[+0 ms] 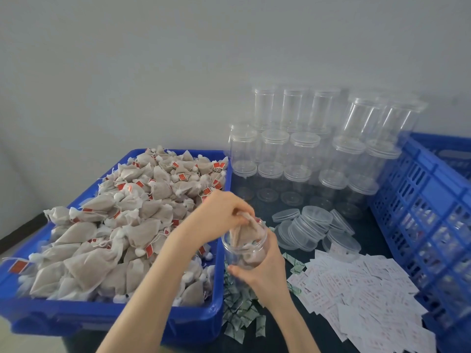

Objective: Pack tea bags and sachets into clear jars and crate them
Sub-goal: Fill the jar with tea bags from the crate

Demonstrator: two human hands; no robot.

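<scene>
Step in hand: I was stuffing tea bags [246,229] down into an open clear jar [244,253], held just above the dark tabletop [283,337].
Left hand [224,215]: fingers curled over the jar's mouth, pinching the gathered tops of the bags.
Right hand [265,270]: wrapped round the jar's lower wall from the right, thumb across the front, keeping it upright.
Doing it well: my judgement was to push the bags straight down and tuck in the strings and red tags, so nothing caught under the lid's thread; the jar was light and would tip without a firm hold.
Supply: the blue tray [204,319] of tea bags lay just left of the jar, heaped above its rim.
Sachets: small green sachets [239,314] lay scattered beneath my right wrist; white slips [356,296] spread to the right.
Lids: loose clear lids [311,225] piled just behind the jar.
In the way: stacked empty jars [300,149] stood close behind, easy to knock over.
Crate: the blue crate [420,200] waited at far right.
</scene>
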